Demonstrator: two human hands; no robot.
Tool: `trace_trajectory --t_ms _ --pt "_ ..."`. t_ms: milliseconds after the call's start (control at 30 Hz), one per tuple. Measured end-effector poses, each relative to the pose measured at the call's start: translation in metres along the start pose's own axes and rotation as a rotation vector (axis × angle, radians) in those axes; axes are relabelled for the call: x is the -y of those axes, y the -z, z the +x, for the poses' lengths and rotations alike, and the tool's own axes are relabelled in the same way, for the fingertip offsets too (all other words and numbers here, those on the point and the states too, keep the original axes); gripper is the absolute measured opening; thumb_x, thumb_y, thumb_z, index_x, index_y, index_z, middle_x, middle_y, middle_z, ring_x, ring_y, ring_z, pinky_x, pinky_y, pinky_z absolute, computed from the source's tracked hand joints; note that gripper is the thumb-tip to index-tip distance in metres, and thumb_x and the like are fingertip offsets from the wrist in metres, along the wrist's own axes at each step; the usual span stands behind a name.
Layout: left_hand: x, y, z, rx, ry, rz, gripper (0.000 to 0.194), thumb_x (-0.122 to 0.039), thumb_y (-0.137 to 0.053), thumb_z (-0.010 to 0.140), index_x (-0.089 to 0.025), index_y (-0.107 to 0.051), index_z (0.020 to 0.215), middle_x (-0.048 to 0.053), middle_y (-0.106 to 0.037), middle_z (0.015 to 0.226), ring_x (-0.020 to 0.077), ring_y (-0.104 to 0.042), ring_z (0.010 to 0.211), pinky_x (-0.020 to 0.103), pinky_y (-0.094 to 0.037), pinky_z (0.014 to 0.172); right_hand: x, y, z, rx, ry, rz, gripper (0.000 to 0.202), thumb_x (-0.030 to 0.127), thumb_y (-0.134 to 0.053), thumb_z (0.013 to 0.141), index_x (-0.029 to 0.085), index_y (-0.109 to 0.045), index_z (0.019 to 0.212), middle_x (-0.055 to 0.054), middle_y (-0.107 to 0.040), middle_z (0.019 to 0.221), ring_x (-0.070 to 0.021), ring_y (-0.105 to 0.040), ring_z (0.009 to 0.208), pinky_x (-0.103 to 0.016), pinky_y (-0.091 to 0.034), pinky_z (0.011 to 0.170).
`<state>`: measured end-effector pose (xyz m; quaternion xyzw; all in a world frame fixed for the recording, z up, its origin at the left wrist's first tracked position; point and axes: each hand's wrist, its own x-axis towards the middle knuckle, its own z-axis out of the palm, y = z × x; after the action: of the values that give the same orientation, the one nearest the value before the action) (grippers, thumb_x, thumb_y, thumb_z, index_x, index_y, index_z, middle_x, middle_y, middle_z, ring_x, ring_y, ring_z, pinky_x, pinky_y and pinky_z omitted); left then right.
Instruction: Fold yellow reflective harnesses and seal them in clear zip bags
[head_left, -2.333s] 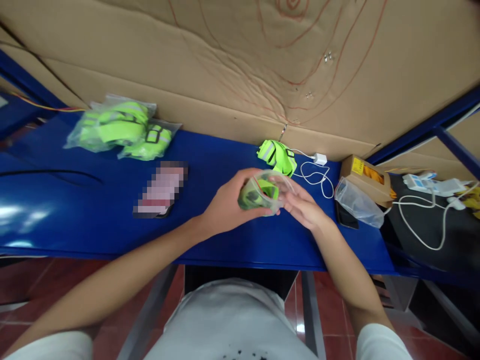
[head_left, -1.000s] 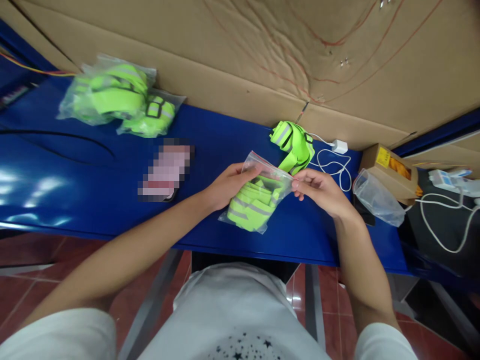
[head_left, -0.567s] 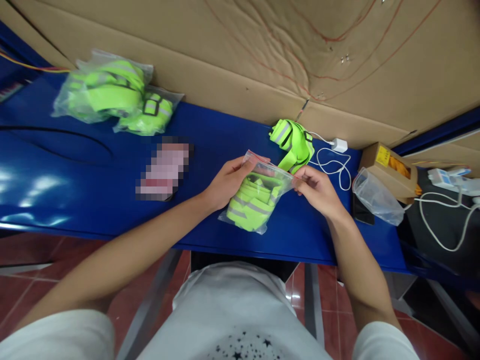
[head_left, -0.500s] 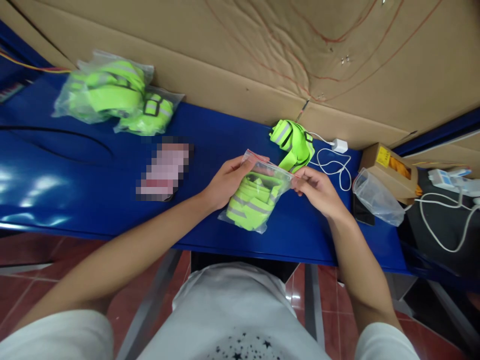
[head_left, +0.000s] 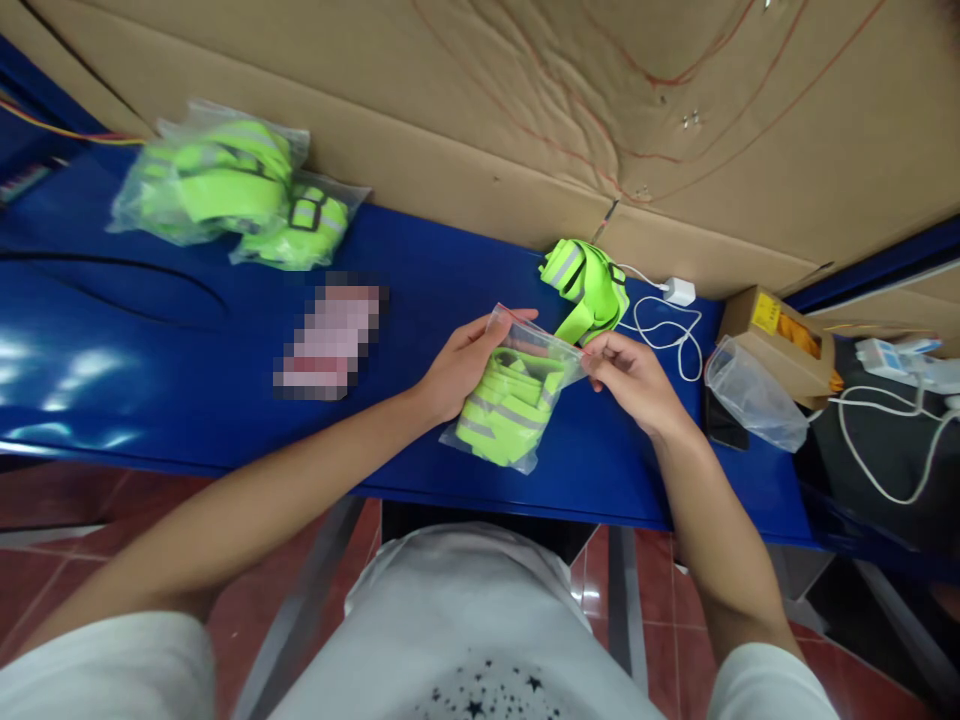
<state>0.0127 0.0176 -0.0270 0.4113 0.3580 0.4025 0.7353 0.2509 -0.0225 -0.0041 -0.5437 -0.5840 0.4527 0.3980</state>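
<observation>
Between my hands is a clear zip-lock bag [head_left: 529, 455] with a red line along its top edge. A folded neon-yellow reflective strap [head_left: 510, 405] with grey stripes lies inside it. My left hand [head_left: 469, 360] grips the bag's upper left corner, its thumb on the near side and fingers behind the plastic. At the right end of the seal, my right hand [head_left: 626, 375] pinches the edge between thumb and fingers. Just beyond the bag, a loose bundle of the same neon strap [head_left: 589, 285] rests on the blue table [head_left: 420, 260].
Bagged neon straps [head_left: 225, 185] stand at the back left, near a pixelated flat object [head_left: 330, 345]. Toward the right are a white charger [head_left: 679, 291] with its cable, a cardboard box [head_left: 780, 345], an empty plastic bag [head_left: 757, 395] and a dark phone [head_left: 726, 430]. A cardboard wall [head_left: 450, 170] borders the back.
The bag has shifted very slightly toward me and to the right. Both hands keep their hold on its top edge.
</observation>
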Motion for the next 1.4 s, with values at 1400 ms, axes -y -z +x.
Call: trace_trajectory --t_ms 1400 --pt "0.013 -0.006 -0.007 0.274 -0.134 0.397 0.055 -0.058 -0.058 0.100 -0.019 -0.071 0.135 0.006 -0.077 0.118 0.0214 -0.069 0.099 0.029 -0.050 0.087 -0.001 -0.021 -0.003 0.171 0.005 -0.043 0.018 0.031 -0.071 0.085 0.020 -0.060 0.077 0.004 -0.056 0.070 -0.0101 -0.046 0.062 -0.026 -0.034 0.059"
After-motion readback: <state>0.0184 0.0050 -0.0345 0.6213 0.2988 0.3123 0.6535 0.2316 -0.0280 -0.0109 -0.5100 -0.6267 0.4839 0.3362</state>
